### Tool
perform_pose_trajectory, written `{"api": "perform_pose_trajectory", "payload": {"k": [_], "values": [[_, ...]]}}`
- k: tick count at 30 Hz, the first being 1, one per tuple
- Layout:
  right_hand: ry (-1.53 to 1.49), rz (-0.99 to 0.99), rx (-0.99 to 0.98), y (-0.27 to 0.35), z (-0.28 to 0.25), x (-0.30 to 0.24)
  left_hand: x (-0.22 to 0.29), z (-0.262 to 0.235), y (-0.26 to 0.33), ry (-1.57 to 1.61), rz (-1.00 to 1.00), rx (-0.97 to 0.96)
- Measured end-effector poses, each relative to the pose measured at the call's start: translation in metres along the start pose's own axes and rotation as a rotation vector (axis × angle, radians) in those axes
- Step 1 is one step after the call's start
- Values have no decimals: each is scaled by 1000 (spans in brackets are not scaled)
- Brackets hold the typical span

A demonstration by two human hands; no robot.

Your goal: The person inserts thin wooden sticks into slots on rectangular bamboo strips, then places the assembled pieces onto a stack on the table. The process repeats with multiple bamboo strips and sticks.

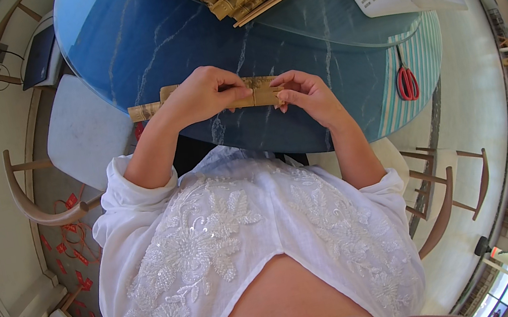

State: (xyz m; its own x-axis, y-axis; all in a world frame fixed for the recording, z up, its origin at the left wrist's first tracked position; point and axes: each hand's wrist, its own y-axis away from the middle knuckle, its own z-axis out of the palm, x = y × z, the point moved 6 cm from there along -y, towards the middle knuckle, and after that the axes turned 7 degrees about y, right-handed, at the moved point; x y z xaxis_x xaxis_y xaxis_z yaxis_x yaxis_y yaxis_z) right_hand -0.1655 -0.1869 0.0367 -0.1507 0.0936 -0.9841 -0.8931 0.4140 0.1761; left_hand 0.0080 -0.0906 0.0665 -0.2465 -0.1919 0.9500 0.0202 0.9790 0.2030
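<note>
White embroidered blouse (pixel 248 241) below; left hand (pixel 199 97) and right hand (pixel 303 92) fingers pinch tan paper strip (pixel 260 94) over blue table (pixel 145 42)

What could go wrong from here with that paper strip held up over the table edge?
Both hands, left hand and right hand, pinch the tan paper strip in the air, so it may tear or crease if pulled. The red scissors lie near the blue table's edge and might get knocked off.
</note>
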Motion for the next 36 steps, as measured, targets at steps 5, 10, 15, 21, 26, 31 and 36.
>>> {"api": "perform_pose_trajectory", "payload": {"k": [5,10,15,21,26,31,36], "values": [[-215,89,-9,4,-4,14,-7,3,-3,53,14,23],[-306,95,-46,5,-6,16,-6,3,-3,36,13,18],[-387,116,-57,5,-5,23,-8,4,-4,28,6,19],[-350,127,-5,4,-6,24,-4,4,-4,-34,23,59],[-229,116,45,4,-9,25,-2,4,-7,-96,-8,54],[-141,54,98,2,-16,24,-1,3,-6,-137,23,71],[-304,-48,215,8,-42,22,7,-29,15,-222,33,203]]}}
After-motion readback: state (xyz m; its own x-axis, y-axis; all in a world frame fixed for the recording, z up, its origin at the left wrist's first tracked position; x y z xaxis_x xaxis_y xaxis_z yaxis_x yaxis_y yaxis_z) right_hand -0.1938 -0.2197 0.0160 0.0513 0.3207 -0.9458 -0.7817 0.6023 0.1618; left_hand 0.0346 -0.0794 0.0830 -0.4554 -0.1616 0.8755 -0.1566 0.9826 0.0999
